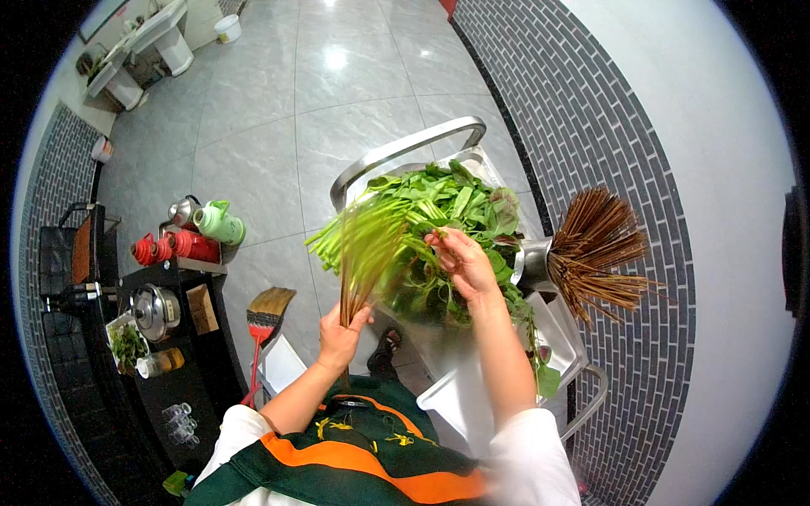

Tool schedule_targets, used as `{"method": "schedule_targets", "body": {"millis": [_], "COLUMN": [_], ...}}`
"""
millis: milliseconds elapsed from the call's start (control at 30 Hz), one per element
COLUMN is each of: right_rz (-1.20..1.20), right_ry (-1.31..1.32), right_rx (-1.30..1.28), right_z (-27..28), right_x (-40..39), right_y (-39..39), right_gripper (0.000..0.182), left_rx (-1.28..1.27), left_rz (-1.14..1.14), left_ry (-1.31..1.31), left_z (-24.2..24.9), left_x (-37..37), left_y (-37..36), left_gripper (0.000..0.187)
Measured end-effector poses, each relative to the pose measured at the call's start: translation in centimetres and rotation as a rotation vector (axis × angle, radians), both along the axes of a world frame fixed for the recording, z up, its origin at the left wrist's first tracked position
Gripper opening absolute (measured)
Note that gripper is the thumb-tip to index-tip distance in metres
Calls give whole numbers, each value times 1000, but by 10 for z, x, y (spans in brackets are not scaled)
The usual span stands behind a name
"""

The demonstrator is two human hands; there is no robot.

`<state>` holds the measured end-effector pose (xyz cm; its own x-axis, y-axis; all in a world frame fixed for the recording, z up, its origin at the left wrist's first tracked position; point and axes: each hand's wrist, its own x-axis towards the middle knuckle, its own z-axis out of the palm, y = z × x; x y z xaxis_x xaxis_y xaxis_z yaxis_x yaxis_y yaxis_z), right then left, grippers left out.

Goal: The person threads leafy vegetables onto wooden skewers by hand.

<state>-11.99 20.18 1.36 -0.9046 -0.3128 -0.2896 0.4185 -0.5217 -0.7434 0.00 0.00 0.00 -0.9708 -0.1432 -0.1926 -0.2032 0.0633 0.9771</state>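
My left hand (339,337) is closed around the lower end of a bundle of thin brown skewers (348,314). Their upper part fans out in a green blur of motion, overlapping the pale green stalks (337,240) behind. Over a big heap of leafy greens (451,202), my right hand (466,263) has thumb and fingers pinched on a small piece of green leaf (437,236). The heap lies on a metal-railed cart (405,152) in front of me, stalks to the left, leaves to the right, some leaves trailing down its near right side.
A metal canister (533,263) packed with brown skewers (599,253) lies tilted beside the brick-patterned wall (641,169). White trays (548,337) sit below it. Left are a broom (268,312), thermoses (219,223) and a black table (198,354) with a pot and glasses.
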Motion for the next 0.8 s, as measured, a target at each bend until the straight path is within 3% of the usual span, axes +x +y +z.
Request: {"method": "schedule_targets", "body": {"millis": [800], "right_rz": [-100], "right_ry": [104], "right_rx": [225], "right_z": [1], "right_x": [6], "right_y": [-6], "right_gripper": [14], "left_rx": [114], "left_rz": [30], "left_ry": [-41], "left_z": [-6], "left_x": [2], "left_y": [11], "left_gripper": [15]}}
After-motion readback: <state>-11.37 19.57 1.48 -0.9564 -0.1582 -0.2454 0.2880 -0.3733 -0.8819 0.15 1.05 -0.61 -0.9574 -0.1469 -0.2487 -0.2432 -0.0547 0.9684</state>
